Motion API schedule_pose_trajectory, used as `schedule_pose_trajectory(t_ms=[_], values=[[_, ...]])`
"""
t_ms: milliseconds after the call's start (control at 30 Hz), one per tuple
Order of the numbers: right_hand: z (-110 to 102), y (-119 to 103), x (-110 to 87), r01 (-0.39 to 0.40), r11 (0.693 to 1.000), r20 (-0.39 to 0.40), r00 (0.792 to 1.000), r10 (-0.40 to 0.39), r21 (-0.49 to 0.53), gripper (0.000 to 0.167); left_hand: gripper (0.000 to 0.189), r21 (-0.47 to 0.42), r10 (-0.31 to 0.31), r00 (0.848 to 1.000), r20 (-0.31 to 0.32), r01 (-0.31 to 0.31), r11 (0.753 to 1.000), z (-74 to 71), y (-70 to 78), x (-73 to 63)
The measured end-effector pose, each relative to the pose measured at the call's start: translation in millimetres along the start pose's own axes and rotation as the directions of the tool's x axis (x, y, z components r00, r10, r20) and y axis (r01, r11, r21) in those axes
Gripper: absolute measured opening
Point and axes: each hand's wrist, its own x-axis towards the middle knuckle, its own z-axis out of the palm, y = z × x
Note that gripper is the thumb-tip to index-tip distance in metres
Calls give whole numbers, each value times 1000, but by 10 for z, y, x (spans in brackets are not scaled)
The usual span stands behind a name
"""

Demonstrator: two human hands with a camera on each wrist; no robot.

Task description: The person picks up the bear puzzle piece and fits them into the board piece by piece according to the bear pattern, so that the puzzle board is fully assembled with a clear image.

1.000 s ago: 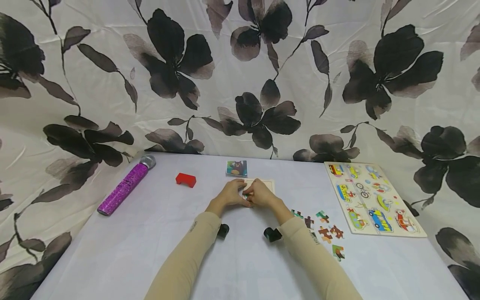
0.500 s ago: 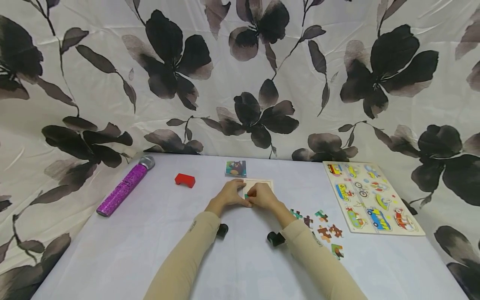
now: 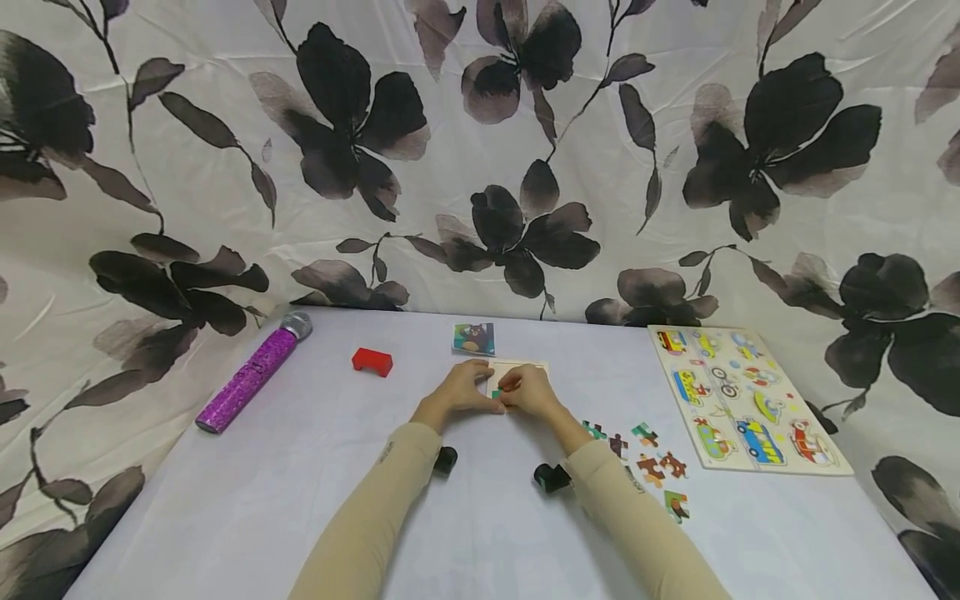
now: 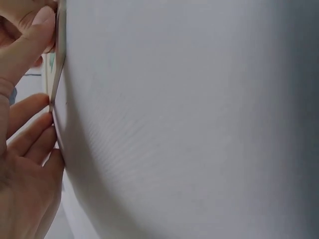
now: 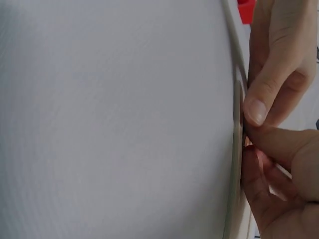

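A small pale puzzle board [image 3: 532, 368] lies on the table, partly hidden by both hands. My left hand [image 3: 459, 389] holds it at the left side, fingertips along one edge and the thumb near the front edge, as the left wrist view shows [image 4: 30, 164]. Over the board, my right hand [image 3: 531, 392] pinches a small brownish jigsaw piece [image 3: 512, 386], mostly covered by the fingers. A bit of green jigsaw piece [image 3: 496, 394] shows on the board beside it. Behind the board lies a square picture card [image 3: 473, 338] with a dark animal.
Several loose jigsaw pieces [image 3: 651, 471] are scattered right of the right forearm. A wooden vehicle puzzle [image 3: 738, 400] lies at the far right. To the left are a red block [image 3: 372, 362] and a purple glitter microphone [image 3: 251, 375]. A floral cloth [image 3: 420, 167] hangs behind the table.
My right hand has shifted slightly to the right over the board, and its fingers have drawn a little away from the left thumb. My left hand stays in place.
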Motion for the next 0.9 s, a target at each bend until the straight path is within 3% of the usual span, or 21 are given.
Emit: schedule_pose_trajectory(t_ms=[167, 267, 433, 533, 700, 900], values=[[-16, 17, -24, -24, 999, -54, 998, 22, -37, 11, 63, 13, 41, 999, -6, -41, 999, -1, 1, -1], [-81, 58, -62, 27, 998, -2, 1000, -27, -59, 5, 56, 12, 56, 998, -26, -55, 998, 13, 7, -5], [-334, 72, -237, 119, 988, 162, 978, -134, 94, 20, 49, 18, 36, 998, -53, -35, 999, 40, 18, 1], [-454, 152, -356, 131, 977, 144, 977, -156, 170, 27, 50, 23, 29, 998, -54, -28, 999, 39, 24, -2], [-710, 380, -560, 84, 992, 29, 996, -87, 99, 31, 53, 10, 20, 998, -54, -19, 1000, 31, 37, -27], [-1147, 613, -903, -47, 998, -18, 999, 47, -37, 36, 51, -3, 30, 998, -56, -31, 1000, 28, 24, -29]])
